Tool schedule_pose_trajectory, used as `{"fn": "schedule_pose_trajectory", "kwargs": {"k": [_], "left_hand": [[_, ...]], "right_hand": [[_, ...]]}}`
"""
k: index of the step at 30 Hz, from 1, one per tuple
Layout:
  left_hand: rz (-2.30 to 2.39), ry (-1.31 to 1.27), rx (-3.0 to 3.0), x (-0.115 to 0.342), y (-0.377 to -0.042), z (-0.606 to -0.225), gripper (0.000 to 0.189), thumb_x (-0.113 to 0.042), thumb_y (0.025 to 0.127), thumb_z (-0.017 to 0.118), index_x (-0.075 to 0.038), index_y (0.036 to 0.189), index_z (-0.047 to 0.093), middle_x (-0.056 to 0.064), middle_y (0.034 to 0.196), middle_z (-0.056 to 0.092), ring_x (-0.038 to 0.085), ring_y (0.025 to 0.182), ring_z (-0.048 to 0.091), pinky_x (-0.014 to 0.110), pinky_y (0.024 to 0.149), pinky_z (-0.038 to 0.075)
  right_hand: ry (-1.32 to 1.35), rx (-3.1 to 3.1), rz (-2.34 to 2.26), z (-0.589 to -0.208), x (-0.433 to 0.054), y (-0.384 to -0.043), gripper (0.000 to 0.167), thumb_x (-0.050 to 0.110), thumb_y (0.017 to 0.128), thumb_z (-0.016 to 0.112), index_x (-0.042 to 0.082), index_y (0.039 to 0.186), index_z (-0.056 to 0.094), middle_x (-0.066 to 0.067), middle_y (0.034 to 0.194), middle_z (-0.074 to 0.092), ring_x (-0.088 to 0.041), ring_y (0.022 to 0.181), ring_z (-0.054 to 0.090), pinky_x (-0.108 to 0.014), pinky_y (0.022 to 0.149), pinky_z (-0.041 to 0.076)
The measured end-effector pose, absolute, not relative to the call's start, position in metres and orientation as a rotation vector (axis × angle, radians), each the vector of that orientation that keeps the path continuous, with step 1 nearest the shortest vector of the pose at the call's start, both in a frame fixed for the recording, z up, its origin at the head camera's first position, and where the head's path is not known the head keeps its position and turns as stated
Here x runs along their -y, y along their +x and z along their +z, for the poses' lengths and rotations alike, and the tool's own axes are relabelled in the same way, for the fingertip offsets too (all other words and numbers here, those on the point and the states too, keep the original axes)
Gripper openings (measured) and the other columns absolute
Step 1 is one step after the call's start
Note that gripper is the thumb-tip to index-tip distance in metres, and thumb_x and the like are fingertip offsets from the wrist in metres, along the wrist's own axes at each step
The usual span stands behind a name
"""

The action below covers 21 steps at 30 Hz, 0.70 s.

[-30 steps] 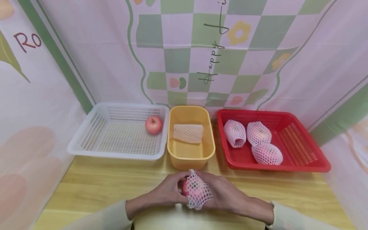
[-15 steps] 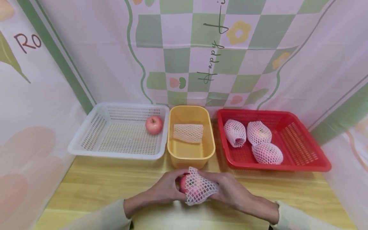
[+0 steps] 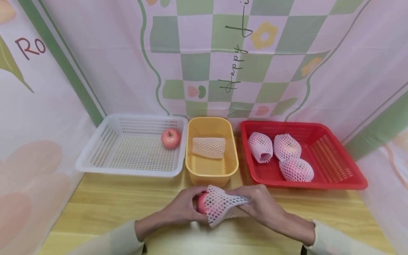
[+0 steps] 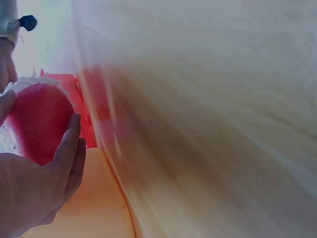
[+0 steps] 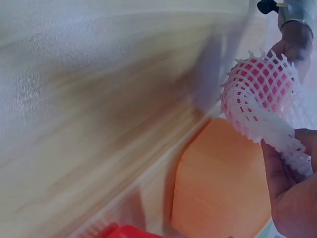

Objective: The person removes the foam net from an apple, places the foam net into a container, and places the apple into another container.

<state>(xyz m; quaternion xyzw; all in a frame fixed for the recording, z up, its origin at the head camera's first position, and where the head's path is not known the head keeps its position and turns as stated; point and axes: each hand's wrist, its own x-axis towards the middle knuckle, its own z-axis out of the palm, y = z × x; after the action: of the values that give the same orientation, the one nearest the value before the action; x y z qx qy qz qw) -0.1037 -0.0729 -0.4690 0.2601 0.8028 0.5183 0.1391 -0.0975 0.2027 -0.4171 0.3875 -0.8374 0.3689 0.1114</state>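
My left hand (image 3: 183,208) holds a red apple (image 4: 41,121) between its thumb and curled fingers, above the front of the table. A white foam net sleeve (image 3: 220,203) covers the apple's right side; the left side is bare. On the right, my right hand (image 3: 262,205) pinches the sleeve's gathered end between thumb and fingers. In the right wrist view the stretched net (image 5: 262,89) shows the red of the apple through its mesh. Part of the sleeve's end is hidden in the right hand.
A white basket (image 3: 127,171) at left holds one bare apple (image 3: 170,138). In the yellow bin (image 3: 211,170) lies a flat foam net (image 3: 208,147). The red basket (image 3: 331,170) at right contains three netted apples (image 3: 287,147). All stand along the back of the wooden table (image 3: 121,198).
My right hand has moved to the right, drawing the sleeve's end out away from the apple. The left hand and the apple have shifted slightly left.
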Motion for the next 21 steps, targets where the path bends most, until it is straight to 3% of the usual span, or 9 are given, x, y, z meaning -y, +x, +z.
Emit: {"fn": "schedule_pose_trajectory", "kwargs": {"k": [9,21], "left_hand": [[1.475,0.727,-2.323,0.075,-0.104,-0.469,0.083,-0.03,0.07,0.1,-0.013,0.142,0.064,-0.002,0.126,0.07,0.009,0.112,0.064,0.027,0.101,0.053],[1.437,0.654,-2.341,0.084,-0.102,-0.461,0.086,-0.034,0.071,0.099,-0.01,0.145,0.061,0.002,0.127,0.071,0.014,0.112,0.066,0.026,0.098,0.054]], "right_hand": [[1.139,2.441,0.982,-0.403,-0.206,-0.1,0.032,-0.004,0.075,0.09,0.009,0.103,0.084,0.001,0.095,0.082,-0.009,0.083,0.077,-0.015,0.072,0.06],[1.204,2.499,0.832,-0.361,-0.208,-0.116,0.037,-0.005,0.073,0.092,0.01,0.105,0.084,0.001,0.098,0.082,-0.007,0.083,0.075,-0.017,0.074,0.061]]}}
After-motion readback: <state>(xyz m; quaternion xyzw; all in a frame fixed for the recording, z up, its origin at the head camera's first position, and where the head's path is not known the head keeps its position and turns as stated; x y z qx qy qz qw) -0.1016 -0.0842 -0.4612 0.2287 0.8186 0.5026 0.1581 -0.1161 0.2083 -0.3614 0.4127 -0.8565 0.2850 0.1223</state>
